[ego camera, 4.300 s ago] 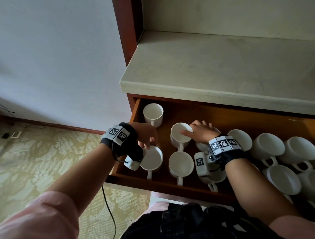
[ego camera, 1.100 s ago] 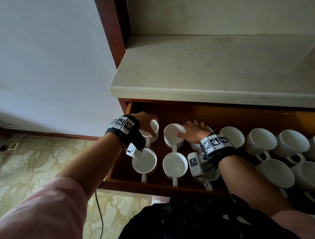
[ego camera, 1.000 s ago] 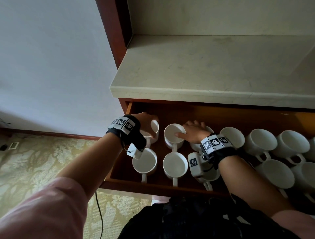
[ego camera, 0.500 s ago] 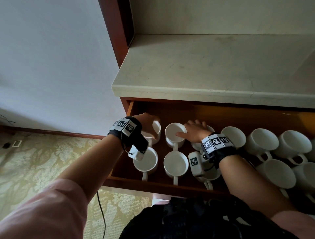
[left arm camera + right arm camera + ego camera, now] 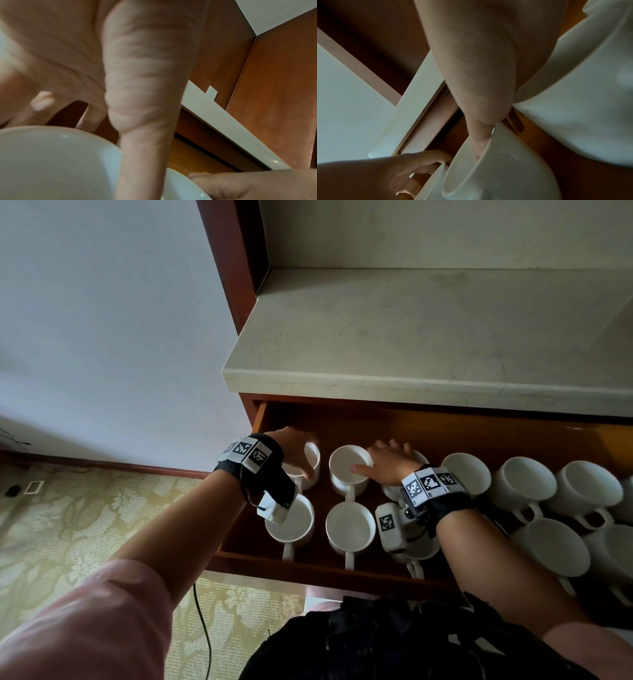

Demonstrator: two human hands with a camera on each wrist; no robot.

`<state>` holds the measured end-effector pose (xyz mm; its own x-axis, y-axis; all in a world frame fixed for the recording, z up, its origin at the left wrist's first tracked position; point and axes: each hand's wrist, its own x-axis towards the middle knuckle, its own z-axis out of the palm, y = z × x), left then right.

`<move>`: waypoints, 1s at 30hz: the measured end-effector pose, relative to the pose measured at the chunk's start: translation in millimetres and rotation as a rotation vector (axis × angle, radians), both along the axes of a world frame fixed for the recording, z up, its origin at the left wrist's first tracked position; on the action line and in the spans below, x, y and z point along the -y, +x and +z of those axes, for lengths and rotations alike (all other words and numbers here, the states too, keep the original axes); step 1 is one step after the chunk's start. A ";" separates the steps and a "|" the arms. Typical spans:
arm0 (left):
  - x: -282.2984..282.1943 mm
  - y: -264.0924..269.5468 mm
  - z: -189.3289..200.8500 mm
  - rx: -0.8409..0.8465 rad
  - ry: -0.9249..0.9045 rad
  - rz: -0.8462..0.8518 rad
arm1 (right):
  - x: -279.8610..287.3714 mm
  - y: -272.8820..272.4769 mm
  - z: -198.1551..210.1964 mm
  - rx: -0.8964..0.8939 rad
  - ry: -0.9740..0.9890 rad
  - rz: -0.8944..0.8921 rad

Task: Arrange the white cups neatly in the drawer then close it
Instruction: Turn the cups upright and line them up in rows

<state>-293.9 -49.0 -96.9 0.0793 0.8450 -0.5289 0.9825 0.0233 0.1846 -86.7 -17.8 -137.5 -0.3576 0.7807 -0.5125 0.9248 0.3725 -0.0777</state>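
Note:
The wooden drawer (image 5: 342, 577) is pulled out and holds several white cups in two rows. My left hand (image 5: 301, 457) grips the back-left cup (image 5: 312, 457) by its rim, the thumb (image 5: 142, 108) lying down the near side of that cup (image 5: 51, 162). My right hand (image 5: 375, 462) holds the second back cup (image 5: 347, 474), its thumb (image 5: 476, 146) dipped inside the rim of this cup (image 5: 505, 169). Its fingers reach over a third back cup (image 5: 582, 108) and are partly hidden. Two front cups (image 5: 291, 523) (image 5: 350, 527) stand with handles toward me.
More cups (image 5: 524, 484) (image 5: 556, 546) crowd the drawer's right part, some turned at angles. A pale stone counter (image 5: 411, 344) overhangs the drawer's back. A red-brown cabinet post (image 5: 233, 268) and a white wall lie to the left, patterned carpet (image 5: 68, 525) below.
About four seconds ago my left hand was at the front-left cup; it now holds the back-left cup. Over the last second both hands have stayed almost still.

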 end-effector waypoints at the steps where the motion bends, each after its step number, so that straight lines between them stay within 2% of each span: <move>1: 0.6 0.0 0.0 0.001 -0.001 0.000 | 0.3 0.2 0.2 -0.001 0.000 0.000; 30: 4.5 1.5 6.3 -0.005 -0.025 0.002 | -0.2 0.5 0.5 -0.014 -0.007 -0.001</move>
